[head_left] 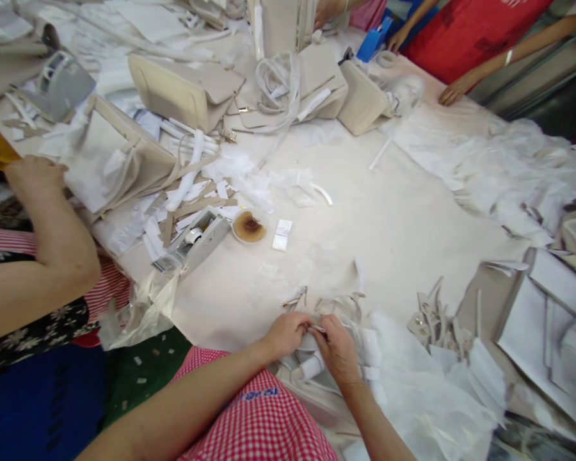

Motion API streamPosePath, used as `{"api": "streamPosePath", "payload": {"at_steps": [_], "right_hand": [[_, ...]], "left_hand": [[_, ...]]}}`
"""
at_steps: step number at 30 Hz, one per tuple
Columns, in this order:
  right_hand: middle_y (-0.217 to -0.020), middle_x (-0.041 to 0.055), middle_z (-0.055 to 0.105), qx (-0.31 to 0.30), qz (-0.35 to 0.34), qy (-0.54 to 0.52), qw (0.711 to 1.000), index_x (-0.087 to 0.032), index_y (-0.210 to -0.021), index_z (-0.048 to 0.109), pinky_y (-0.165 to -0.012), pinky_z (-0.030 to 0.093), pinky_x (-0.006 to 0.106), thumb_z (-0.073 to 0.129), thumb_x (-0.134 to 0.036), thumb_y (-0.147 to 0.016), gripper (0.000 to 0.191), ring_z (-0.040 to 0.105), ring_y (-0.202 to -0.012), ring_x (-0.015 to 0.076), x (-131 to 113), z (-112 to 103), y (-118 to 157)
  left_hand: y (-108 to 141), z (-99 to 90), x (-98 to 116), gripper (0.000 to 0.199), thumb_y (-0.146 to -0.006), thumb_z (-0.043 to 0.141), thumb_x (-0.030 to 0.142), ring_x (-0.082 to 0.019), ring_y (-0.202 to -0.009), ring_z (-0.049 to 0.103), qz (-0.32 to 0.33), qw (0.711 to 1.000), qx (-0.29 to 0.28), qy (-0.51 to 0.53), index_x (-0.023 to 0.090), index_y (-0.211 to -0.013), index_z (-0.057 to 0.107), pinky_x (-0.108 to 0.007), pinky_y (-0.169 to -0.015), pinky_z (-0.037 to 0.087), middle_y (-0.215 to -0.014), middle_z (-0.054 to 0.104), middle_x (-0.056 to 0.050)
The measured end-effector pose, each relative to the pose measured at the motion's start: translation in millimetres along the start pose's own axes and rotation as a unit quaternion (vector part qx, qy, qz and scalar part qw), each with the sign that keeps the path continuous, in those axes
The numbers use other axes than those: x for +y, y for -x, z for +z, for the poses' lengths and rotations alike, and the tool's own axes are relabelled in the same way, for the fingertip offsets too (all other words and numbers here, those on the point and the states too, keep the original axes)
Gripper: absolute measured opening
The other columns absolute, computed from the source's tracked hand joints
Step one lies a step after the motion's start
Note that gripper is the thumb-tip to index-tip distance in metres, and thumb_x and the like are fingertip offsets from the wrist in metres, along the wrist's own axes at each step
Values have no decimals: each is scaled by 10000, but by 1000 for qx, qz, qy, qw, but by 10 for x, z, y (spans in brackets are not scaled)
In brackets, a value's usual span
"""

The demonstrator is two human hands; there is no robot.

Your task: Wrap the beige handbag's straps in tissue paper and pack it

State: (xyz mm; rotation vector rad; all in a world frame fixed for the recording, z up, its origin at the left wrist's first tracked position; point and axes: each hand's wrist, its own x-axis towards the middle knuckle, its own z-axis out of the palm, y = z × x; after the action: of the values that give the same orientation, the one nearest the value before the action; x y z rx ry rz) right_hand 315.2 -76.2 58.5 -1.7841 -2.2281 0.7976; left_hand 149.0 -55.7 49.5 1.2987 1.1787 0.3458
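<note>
At the table's near edge, my left hand (290, 334) and my right hand (336, 351) meet, fingertips pinched. Between them is a thin, pale strip (318, 329), mostly covered by the fingers; its exact kind is unclear. Both hands are closed over a beige handbag (295, 387), which lies against my red checked apron (269, 422). White wrapped pieces (312, 366) and loose straps surround the bag, and part of it is hidden under my hands and forearms.
A grey tape dispenser (204, 242), a round dish with brown residue (249, 226) and a white packet (281, 235) lie ahead. Beige handbags (182, 89) stand farther back. White wrapping (499, 160) and strap pieces (434, 320) lie right. Co-workers' arms (43, 250) reach in at left and far right.
</note>
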Motion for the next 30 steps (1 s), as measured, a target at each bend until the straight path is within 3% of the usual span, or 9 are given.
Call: {"api": "streamPosePath", "payload": {"at_steps": [3,5,7,10,12,15,20,26,30], "right_hand": [[-925,79,603,38,10,-21,999,-191,-916,543,-681,468,313,490,-279,-909,103,568,-742,187,9,28,-4],[-1069,119,616,36,2,-20,999,-170,-1111,522,-712,486,336,487,-258,-908,224,586,-750,188,3,26,-16],[-1055,104,644,12,-2,-1,1000,-174,-1182,512,-716,483,338,489,-239,-909,282,600,-739,191,-12,10,-28],[-810,46,655,-15,1,43,999,-197,-922,602,-658,451,316,512,-254,-906,108,612,-724,210,-39,-14,-36],[-717,34,638,-12,13,74,997,-206,-775,592,-613,422,305,527,-274,-900,156,611,-687,211,-53,-14,-38],[-741,35,677,-2,29,82,996,-203,-884,628,-605,414,292,523,-225,-885,107,628,-681,201,-58,10,-47],[-837,56,727,7,28,23,999,-184,-1191,576,-665,473,321,536,-241,-868,331,663,-738,222,-24,38,-42],[-905,66,736,55,101,-147,982,-189,-1151,571,-679,536,347,408,-234,-899,303,667,-682,195,54,0,-12],[-902,80,698,85,41,-118,988,-196,-935,651,-787,528,370,414,-183,-863,248,649,-849,212,37,0,-88]], "left_hand": [[-30,-11,-15,286,-750,452,110,-179,-882,594,16,999,-6,-29,180,-875,699,-274,-848,438,-891,702,-38],[-38,-21,-22,272,-758,451,113,-181,-871,596,23,999,-12,-44,177,-868,692,-271,-824,437,-878,698,-42],[-36,-35,-23,271,-778,444,124,-176,-858,600,28,998,-15,-55,180,-875,691,-261,-799,434,-876,700,-41],[-21,-60,0,279,-790,440,138,-162,-824,607,25,997,-17,-69,189,-881,699,-244,-757,429,-865,709,-30],[-9,-75,40,261,-789,456,163,-163,-774,610,11,996,-13,-82,184,-859,706,-245,-707,425,-824,712,-34],[-13,-93,133,229,-796,513,281,-194,-715,611,-19,994,4,-111,161,-795,708,-276,-656,417,-762,708,-70],[-112,-123,232,364,-871,408,323,-223,-781,633,-48,989,18,-142,140,-773,707,-308,-724,422,-832,722,-137],[-192,-185,116,335,-875,424,294,-167,-700,612,-39,992,-20,-117,148,-737,692,-258,-686,413,-734,707,-69],[-175,-195,30,333,-886,420,297,-147,-697,587,-18,995,-31,-97,158,-723,675,-244,-712,412,-727,693,-40]]}}
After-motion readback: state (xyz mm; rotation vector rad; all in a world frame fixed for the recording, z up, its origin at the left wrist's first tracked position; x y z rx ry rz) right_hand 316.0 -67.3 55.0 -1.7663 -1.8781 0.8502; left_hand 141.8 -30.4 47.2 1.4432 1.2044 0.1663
